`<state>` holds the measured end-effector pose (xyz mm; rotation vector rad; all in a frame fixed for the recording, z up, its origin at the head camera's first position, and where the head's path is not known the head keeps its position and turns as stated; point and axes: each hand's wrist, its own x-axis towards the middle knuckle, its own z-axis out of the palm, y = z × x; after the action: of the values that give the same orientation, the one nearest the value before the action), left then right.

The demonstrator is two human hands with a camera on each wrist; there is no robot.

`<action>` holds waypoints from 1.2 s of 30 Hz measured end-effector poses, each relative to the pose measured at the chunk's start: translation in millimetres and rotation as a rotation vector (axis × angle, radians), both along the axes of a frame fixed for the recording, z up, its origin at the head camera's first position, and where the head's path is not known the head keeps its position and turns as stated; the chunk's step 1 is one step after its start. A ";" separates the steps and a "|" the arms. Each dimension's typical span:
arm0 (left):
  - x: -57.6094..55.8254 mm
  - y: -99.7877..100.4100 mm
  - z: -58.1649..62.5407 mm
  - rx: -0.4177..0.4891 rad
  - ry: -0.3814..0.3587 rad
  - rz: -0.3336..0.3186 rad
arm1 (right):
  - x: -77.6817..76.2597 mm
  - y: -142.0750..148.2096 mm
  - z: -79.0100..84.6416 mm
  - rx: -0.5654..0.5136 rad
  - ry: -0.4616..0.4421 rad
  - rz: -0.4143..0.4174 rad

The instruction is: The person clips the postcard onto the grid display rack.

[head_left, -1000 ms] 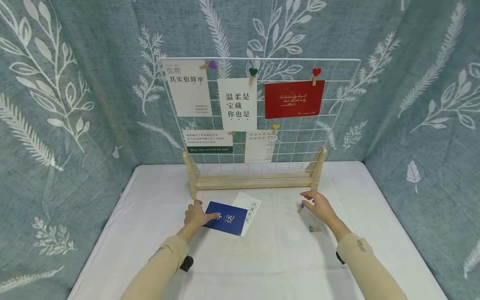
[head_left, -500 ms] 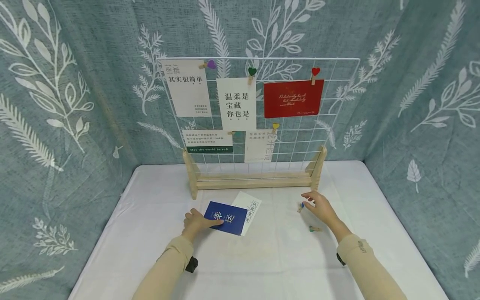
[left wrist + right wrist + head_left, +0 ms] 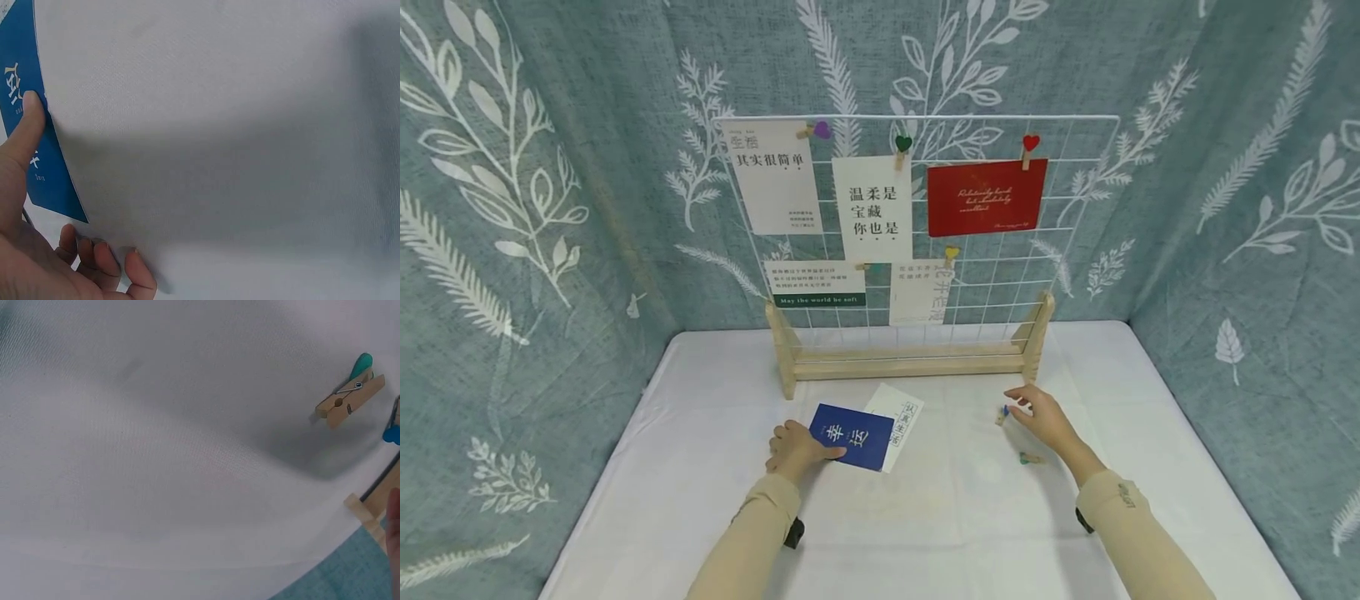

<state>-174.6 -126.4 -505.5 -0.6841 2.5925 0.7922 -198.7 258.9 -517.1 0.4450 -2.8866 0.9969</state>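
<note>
In the head view my left hand (image 3: 797,450) is at the left edge of a dark blue card (image 3: 853,437). Its thumb lies over the blue card, while the other fingers bend near the card's corner in the left wrist view, not visibly gripping it. Partly beneath the blue card is a white card (image 3: 906,408) with printed characters. My right hand (image 3: 1045,417) hovers or rests beside a small clothespin with a blue ornament (image 3: 1002,414), thumb and fingers apart. Closer to me lies another wooden clothespin (image 3: 351,400), with a green ornament.
Behind the cards stands a white wire grid (image 3: 985,296) on a wooden base (image 3: 906,367). Clothespins hold several cards on it, including a red card (image 3: 985,197) and a white card (image 3: 872,208). Patterned curtains (image 3: 587,250) surround the white table (image 3: 925,533).
My left hand has shifted toward me and slightly right, its thumb sliding down along the blue card. The cards and my right hand have hardly moved.
</note>
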 end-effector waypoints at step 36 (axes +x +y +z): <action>-2.4 -1.9 4.2 0.067 -0.054 -0.006 | 12.7 4.0 -9.7 -0.011 -0.066 -0.030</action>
<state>-177.0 -128.3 -501.3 -0.6679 2.5069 0.8429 -186.0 262.9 -526.8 0.3741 -2.9345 1.0424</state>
